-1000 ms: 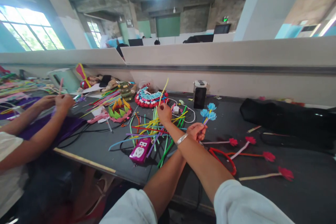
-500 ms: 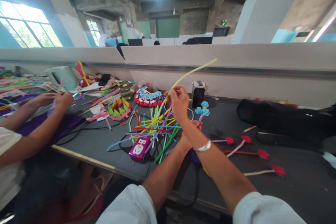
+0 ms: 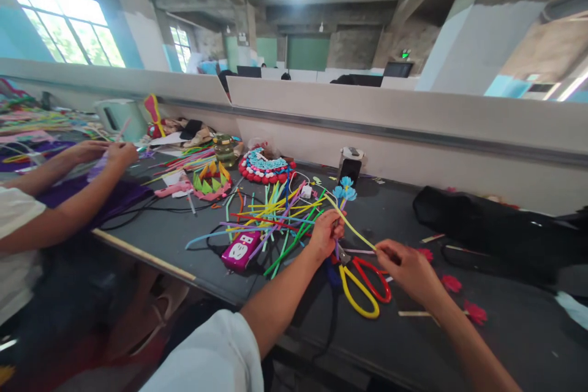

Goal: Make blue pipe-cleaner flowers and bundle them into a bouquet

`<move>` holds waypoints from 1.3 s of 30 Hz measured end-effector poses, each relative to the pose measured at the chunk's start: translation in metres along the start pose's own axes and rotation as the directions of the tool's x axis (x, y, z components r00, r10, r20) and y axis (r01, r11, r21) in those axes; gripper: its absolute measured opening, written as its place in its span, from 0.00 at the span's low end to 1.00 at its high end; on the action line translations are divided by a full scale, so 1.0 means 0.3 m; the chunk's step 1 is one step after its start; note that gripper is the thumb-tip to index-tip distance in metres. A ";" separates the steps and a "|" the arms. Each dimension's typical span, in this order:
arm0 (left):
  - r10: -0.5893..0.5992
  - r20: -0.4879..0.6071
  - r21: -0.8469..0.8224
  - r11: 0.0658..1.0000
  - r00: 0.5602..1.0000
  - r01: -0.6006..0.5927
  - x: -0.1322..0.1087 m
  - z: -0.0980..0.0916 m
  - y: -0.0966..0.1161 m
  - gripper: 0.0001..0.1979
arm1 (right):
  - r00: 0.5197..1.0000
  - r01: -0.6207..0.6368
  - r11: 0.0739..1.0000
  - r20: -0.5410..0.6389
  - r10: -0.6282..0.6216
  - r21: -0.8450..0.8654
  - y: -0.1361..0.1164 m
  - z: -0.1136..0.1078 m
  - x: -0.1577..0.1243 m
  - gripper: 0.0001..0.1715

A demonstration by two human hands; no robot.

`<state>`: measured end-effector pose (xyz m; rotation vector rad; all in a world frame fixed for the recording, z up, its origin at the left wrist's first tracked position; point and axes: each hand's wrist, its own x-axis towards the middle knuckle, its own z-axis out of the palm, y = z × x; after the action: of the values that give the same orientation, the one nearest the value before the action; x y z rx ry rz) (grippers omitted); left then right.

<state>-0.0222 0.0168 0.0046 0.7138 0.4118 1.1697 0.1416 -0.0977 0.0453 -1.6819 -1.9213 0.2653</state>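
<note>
Blue flowers [image 3: 344, 189] upright in a curled left hand [image 3: 327, 231], yellow stem [image 3: 356, 232] aslant into a palm-down right hand [image 3: 406, 266], fingertips pinched, scissors [image 3: 370, 315] below, between both.

Arms uncrossed, yellow strip [image 3: 353, 228] brought down
The right hand [image 3: 402, 263] has swung from the pile of strips [image 3: 278, 218] to the right of the left hand [image 3: 328, 233]; the strip, raised half a second ago, now slants down to its fingers. The scissors' yellow handle [image 3: 367, 314], earlier mostly hidden, shows whole.
</note>
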 end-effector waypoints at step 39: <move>0.145 -0.145 0.149 0.981 0.979 -0.123 0.018 -0.005 0.017 0.11 | 0.910 -0.003 0.992 0.412 -0.051 0.129 0.025 0.059 0.136 0.15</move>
<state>-0.0247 0.0235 0.0074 0.7835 0.5883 1.3396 0.1365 -0.0535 0.0386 -1.6093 -2.1686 0.7752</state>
